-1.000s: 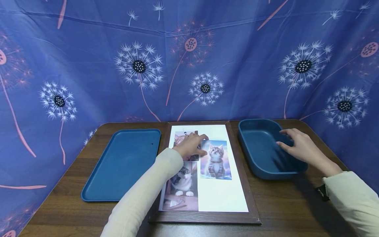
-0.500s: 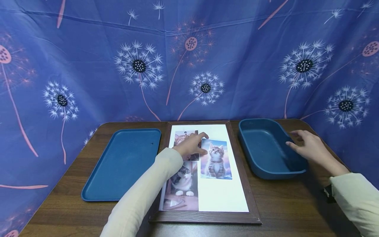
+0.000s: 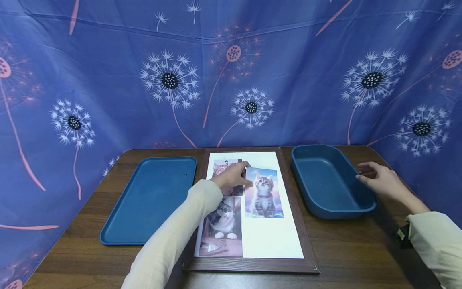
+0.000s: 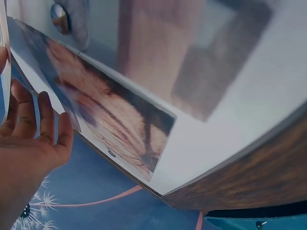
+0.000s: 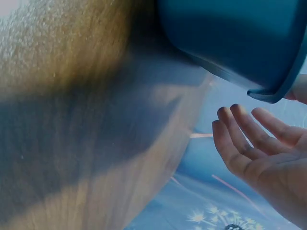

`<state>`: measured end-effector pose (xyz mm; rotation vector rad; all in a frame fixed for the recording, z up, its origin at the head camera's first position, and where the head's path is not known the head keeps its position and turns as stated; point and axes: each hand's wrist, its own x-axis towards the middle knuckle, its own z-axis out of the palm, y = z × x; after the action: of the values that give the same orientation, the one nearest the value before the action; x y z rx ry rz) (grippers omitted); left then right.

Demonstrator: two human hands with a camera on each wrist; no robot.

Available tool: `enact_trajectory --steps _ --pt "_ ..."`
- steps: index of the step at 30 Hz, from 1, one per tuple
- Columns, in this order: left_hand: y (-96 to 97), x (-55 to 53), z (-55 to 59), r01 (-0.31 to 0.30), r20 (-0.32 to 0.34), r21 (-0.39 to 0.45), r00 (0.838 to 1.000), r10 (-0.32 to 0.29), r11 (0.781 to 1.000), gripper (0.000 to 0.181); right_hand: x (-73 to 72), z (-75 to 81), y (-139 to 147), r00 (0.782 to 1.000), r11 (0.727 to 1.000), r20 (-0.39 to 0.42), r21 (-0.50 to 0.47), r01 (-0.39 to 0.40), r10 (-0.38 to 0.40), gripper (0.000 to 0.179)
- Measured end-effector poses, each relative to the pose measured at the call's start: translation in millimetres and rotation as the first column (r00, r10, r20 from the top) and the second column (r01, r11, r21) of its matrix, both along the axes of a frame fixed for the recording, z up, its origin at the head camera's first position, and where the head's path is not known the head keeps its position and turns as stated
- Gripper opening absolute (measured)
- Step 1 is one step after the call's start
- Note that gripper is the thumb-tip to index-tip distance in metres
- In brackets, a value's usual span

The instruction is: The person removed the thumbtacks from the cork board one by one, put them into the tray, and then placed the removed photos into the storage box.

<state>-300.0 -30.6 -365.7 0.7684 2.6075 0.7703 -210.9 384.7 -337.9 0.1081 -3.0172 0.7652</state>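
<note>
My left hand (image 3: 232, 176) reaches over the framed white board (image 3: 270, 245) and pinches the upper left corner of a kitten photo (image 3: 265, 196). In the left wrist view that photo shows as a thin edge (image 4: 5, 76) beside the thumb, the other fingers loosely bent. Under the hand lies an orange cat photo (image 3: 220, 166), partly covered; nearer the front is a grey-and-white cat photo (image 3: 223, 224). My right hand (image 3: 382, 182) is at the right side of the deep blue bin (image 3: 335, 215), fingers loosely bent, holding nothing; its thumb is behind the rim in the right wrist view.
A shallow blue tray (image 3: 149, 208) lies left of the board on the brown wooden table (image 3: 72, 249). Behind the table hangs a blue dandelion-print cloth (image 3: 216, 100). The board's dark wooden frame (image 3: 252, 265) stands slightly raised along its edges.
The kitten photo's upper edge has risen slightly with my left hand. My right hand has drawn back to the right, from over the bin to its side.
</note>
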Motion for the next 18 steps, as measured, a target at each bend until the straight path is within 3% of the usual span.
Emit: enact_trajectory --steps 7,18 --pt "-0.7 0.3 2.4 0.025 -0.019 0.001 1.000 -0.025 1.000 0.062 1.6 -2.4 5.4 0.998 0.998 0.053 -0.056 -0.021 0.024 0.048" --pt "-0.5 2.5 4.7 0.020 0.017 0.059 1.000 -0.021 0.998 0.058 -1.4 -10.3 17.0 0.991 0.984 0.128 -0.179 -0.017 0.041 0.050"
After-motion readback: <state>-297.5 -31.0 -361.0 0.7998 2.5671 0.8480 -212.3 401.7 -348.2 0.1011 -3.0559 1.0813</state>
